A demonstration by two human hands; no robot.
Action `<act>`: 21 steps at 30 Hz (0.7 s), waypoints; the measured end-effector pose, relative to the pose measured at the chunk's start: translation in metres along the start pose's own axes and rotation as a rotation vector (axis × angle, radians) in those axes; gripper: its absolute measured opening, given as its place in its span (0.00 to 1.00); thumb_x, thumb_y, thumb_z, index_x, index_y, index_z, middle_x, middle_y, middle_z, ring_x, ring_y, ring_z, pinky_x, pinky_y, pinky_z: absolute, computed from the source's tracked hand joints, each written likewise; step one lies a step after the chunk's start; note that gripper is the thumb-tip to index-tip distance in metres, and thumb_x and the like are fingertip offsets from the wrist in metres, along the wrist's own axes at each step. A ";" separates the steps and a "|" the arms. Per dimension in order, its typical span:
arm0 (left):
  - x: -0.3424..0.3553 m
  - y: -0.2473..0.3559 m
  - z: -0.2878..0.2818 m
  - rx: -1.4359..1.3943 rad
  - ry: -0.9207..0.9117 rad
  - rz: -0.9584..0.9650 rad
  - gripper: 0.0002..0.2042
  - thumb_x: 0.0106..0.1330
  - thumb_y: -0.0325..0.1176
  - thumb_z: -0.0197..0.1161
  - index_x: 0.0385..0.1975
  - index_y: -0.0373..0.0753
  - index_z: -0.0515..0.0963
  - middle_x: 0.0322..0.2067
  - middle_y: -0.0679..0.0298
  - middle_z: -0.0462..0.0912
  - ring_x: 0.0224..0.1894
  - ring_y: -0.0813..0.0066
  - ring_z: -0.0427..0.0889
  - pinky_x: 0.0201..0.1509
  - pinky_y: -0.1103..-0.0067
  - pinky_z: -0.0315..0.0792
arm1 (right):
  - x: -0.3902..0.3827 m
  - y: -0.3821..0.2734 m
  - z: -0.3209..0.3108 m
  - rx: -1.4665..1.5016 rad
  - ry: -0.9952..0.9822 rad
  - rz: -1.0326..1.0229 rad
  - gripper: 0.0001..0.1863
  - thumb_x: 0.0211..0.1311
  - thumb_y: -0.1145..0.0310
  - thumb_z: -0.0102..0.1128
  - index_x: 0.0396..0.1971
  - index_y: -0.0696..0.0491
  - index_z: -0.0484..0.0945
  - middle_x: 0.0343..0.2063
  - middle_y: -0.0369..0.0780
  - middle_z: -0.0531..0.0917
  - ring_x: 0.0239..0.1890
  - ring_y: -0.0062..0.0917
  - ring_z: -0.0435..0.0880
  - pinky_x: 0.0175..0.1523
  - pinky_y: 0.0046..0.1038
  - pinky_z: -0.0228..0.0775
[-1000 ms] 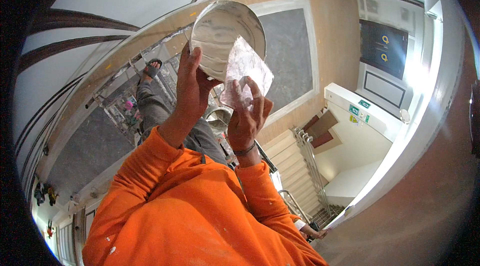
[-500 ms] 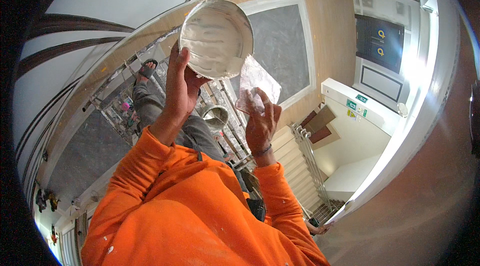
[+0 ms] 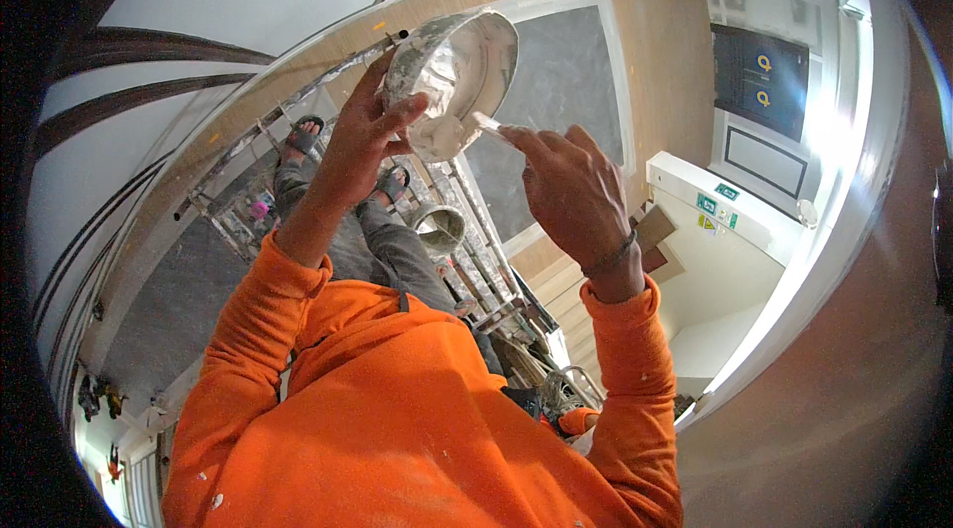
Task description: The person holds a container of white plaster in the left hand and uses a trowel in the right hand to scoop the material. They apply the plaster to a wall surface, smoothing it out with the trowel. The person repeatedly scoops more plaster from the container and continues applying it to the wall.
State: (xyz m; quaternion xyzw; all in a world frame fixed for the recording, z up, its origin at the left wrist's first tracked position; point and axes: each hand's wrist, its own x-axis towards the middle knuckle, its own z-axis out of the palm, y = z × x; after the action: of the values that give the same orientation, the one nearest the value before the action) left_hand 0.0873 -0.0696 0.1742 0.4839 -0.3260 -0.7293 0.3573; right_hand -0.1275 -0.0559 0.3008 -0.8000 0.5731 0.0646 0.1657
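The round, grey, paste-smeared bowl (image 3: 478,66) sits tilted in the left hand (image 3: 375,126), which pinches its side; it looks stiff, maybe heavy with soft, pale, slippery paste (image 3: 447,139), so that side seems best to hold. Right of the bowl, the right hand (image 3: 576,191) pinches a thin, flat, pale scraper (image 3: 487,124), likely light.
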 end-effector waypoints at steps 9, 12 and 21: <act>0.005 -0.011 -0.006 -0.179 -0.001 -0.061 0.38 0.60 0.44 0.68 0.68 0.43 0.56 0.36 0.66 0.77 0.28 0.85 0.74 0.28 0.81 0.79 | 0.013 0.011 0.000 0.318 -0.295 0.123 0.17 0.61 0.67 0.52 0.49 0.55 0.76 0.34 0.50 0.83 0.41 0.42 0.81 0.45 0.38 0.72; 0.006 -0.018 -0.004 -0.117 -0.060 -0.064 0.37 0.61 0.44 0.67 0.68 0.42 0.56 0.34 0.67 0.76 0.25 0.85 0.73 0.29 0.80 0.80 | 0.016 0.013 -0.001 0.483 -0.390 0.180 0.18 0.62 0.66 0.53 0.50 0.58 0.75 0.38 0.50 0.83 0.45 0.43 0.81 0.50 0.36 0.71; 0.017 -0.012 0.017 -0.473 -0.145 -0.185 0.33 0.66 0.47 0.59 0.68 0.45 0.55 0.60 0.55 0.68 0.58 0.61 0.75 0.42 0.66 0.84 | -0.024 0.086 0.036 1.546 -0.132 0.284 0.25 0.61 0.71 0.54 0.60 0.58 0.68 0.53 0.41 0.77 0.56 0.27 0.75 0.59 0.29 0.69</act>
State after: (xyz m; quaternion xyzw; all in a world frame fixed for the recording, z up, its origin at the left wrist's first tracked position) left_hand 0.0641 -0.0749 0.1615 0.3614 -0.1256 -0.8475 0.3679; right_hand -0.2128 -0.0469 0.2577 -0.3713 0.5412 -0.2843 0.6989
